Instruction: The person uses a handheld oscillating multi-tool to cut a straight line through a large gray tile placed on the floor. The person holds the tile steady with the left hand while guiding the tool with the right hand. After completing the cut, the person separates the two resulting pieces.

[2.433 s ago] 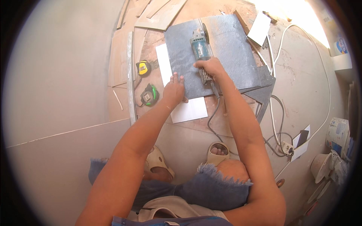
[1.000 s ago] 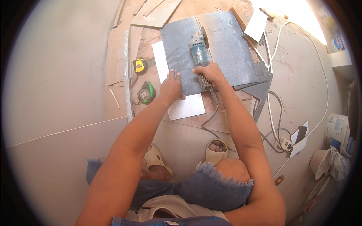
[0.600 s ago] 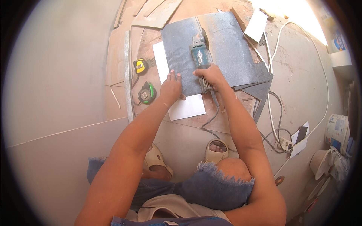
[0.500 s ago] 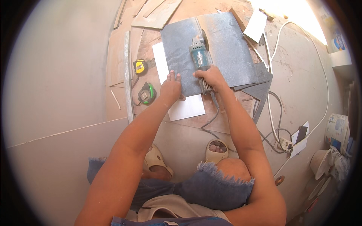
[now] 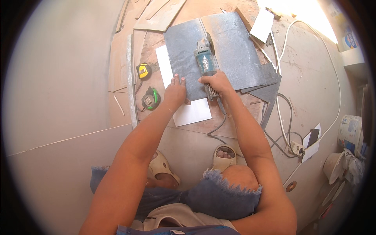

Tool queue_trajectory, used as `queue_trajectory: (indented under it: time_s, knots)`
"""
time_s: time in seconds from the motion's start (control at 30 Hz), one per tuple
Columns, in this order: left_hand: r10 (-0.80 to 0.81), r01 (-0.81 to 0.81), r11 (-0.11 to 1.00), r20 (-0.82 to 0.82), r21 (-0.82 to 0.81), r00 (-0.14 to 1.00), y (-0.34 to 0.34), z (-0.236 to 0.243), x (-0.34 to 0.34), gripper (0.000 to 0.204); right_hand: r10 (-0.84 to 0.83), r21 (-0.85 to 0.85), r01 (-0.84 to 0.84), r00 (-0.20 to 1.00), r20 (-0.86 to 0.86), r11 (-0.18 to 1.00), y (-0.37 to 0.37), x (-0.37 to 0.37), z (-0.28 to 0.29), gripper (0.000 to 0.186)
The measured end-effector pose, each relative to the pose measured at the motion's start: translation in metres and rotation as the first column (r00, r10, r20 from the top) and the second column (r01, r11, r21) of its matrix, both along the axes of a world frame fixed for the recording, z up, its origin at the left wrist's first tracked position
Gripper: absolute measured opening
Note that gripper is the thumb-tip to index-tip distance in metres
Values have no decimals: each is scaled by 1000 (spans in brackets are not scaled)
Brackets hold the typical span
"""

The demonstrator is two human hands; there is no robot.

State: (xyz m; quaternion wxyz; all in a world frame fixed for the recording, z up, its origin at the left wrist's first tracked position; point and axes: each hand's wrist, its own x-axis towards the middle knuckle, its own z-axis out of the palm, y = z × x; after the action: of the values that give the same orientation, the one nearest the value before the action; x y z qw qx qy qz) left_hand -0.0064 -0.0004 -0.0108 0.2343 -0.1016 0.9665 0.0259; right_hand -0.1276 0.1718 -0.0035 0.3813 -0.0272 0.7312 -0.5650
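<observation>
My right hand (image 5: 217, 83) is wrapped round the rear of a teal angle grinder (image 5: 205, 62). The grinder's disc (image 5: 210, 43) stands edge-on at a straight cut line that runs across a dark grey tile (image 5: 241, 58). Pale dust lies along that line. My left hand (image 5: 176, 92) rests with fingers stretched on the tile's near left corner, pressing it down. White tile pieces (image 5: 192, 112) show from under the grey tile at its left and near edges. The grinder's dark cord (image 5: 221, 107) trails from its rear end toward my feet.
A yellow tape measure (image 5: 143, 71) and a green-black one (image 5: 150, 98) lie left of the tile, beside a long metal bar (image 5: 131, 78). To the right, a white cable (image 5: 340, 84) loops to a socket block (image 5: 297, 149). Buckets (image 5: 349, 131) stand at the far right.
The view has shifted slightly, moving everything a little leftward and up. The grinder stays near the same spot on the cut line, and both hands keep their places.
</observation>
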Motion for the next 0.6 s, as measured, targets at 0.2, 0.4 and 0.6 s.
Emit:
queue_trajectory:
  time_s: [0.2,0.4,0.6]
  knots:
    - [-7,7,1000,-11,-5,1000,-1,-1,1,121,16,0,-16,1000,-25,1000,1,2,-7,43]
    - [-2,2,1000,-10,-10,1000,0,-1,0,121,13,1,-13,1000,-24,1000,3,4,-11,40]
    - [0,0,1000,4,-14,1000,0,0,0,121,9,-1,-9,1000,-11,1000,5,6,-7,46]
